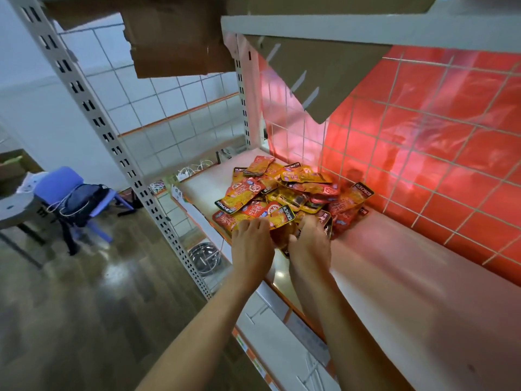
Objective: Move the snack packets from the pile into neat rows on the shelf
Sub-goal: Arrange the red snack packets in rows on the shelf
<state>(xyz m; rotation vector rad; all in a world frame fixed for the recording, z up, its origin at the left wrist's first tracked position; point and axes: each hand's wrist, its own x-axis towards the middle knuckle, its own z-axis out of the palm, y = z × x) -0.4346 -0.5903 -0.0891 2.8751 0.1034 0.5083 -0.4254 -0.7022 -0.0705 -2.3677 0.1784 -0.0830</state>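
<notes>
Snack packets (pixel 282 193) in one loose orange-and-red heap, up at the far left end of the shelf (pixel 408 277), pushed against the red gridded back panel (pixel 423 165). Both hands are in at the heap's near edge. The left hand (pixel 252 244) has its fingers curled down over the front packets, gripping them. The right hand (pixel 310 241) is dug in just beside it, fingers buried under the foil, so whether it is gripping I cannot tell. One dark packet sits wedged between the two hands. Overhead, one cardboard flap (pixel 310 80) hangs down from the shelf above, over the back of the bay, and one slotted upright (pixel 98 122) runs down on the left. Count: two hands, one heap, well over a dozen packets (too overlapped for an exact number). Below the shelf, one metal bowl (pixel 203 255); out on the floor, one blue chair (pixel 70 182) with one dark bag (pixel 84 201) on it.
</notes>
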